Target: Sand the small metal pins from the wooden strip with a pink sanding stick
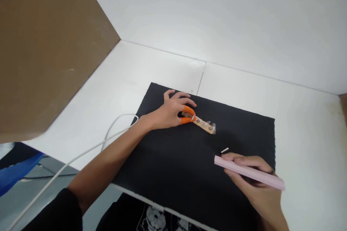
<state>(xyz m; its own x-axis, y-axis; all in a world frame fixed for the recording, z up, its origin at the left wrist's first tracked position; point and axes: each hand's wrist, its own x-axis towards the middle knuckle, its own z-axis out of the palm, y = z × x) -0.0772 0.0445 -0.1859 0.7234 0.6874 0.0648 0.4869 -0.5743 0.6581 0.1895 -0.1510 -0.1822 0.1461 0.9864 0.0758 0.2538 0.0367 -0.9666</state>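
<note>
My left hand (173,110) reaches over the black mat with orange covers on its thumb and index finger. Those two fingertips pinch a small whitish piece (193,117) at a narrow wooden strip (202,123). Round metal fittings are set along the strip, partly hidden by the fingers. Small clear plastic pieces (214,128) stand or lean at its right end. In my right hand (257,184) is a long, flat-sided pink bar (249,173), gripped between thumb and fingers. A short silvery-white stick (225,150) shows just beyond the right fingertips; whether they touch it I cannot tell.
The black mat (168,166) lies on a white table (306,144) against a white wall. A brown panel (54,50) rises at the left. A white cable (89,149) runs across the left side past my left forearm. Blue material (18,173) shows at lower left.
</note>
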